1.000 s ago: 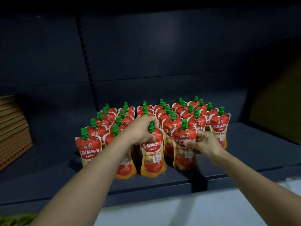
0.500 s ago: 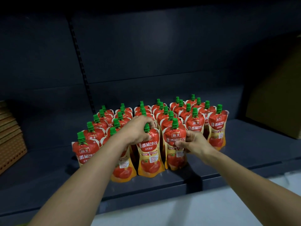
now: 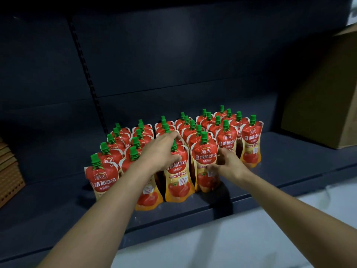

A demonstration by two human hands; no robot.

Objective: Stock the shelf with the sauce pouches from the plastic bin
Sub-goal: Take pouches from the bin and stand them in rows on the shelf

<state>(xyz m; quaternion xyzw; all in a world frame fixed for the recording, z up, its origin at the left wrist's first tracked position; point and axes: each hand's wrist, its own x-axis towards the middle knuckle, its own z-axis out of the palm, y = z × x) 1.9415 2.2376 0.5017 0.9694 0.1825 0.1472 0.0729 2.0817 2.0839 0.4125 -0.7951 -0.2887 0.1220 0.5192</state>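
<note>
Just behind the lip of the shelf (image 3: pixel 77 202), the left hand (image 3: pixel 164 149) has its fingers (image 3: pixel 171 136) closed round the green cap of the front pouch (image 3: pixel 178 182). The right hand (image 3: pixel 229 163) pinches the edge of the neighbouring pouch (image 3: pixel 205 165). Both soft pouches stand near that lip, so a careless release could tip them forward off it. Farther back from the lip, a nudge could topple the packed rows (image 3: pixel 193 128) like dominoes.

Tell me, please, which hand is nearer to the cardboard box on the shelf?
Right. The right hand holds a front pouch left of the cardboard box; the left hand, gripping the neighbouring pouch by its neck, is farther left.
</note>
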